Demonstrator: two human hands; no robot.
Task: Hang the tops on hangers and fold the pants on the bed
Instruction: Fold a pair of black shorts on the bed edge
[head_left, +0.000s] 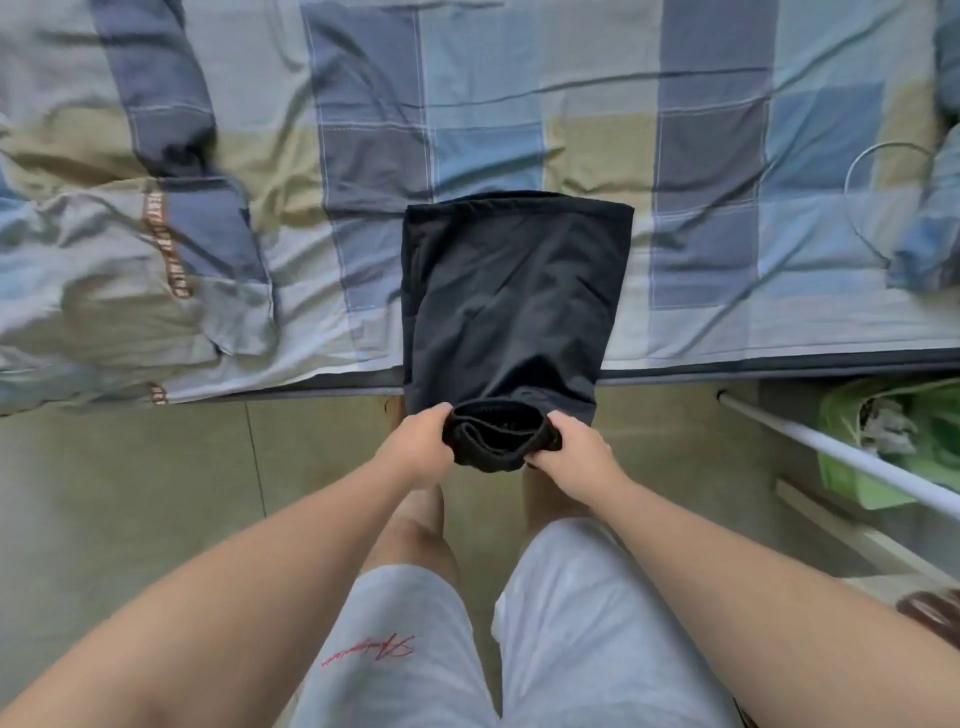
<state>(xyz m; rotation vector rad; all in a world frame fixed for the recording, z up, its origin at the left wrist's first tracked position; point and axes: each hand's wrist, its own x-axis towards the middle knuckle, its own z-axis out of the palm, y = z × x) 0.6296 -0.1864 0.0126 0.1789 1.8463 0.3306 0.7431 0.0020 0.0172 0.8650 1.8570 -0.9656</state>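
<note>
So the bed (519, 104) takes up most of the view, covered in a rumpled sheet of blue, grey and olive checks. A matching quilt (130, 260) is bunched up on its left side.

The black pants (509, 291) are laid out in a long folded strip running straight across the bed towards the person. The far end lies flat on the sheet, and the near end comes off the mattress edge and hangs over the floor (130, 493). That near end is bunched into a thick wad, and that's where both hands are.

The person stands right up against the bed in light grey shorts (545, 649), arms out in front. The left hand (421, 447) grips the left side of the wad and the right hand (576, 452) grips the right side. The fingers (441, 415) on both are curled tight into the cloth, so the fabric sits squeezed between the two hands, just below the edge of the bed.

Off to the right there's a white rail (831, 452) with a green bag (852, 467) behind it under the bed. A thin white cable (852, 171) loops on the sheet near the right edge.
</note>
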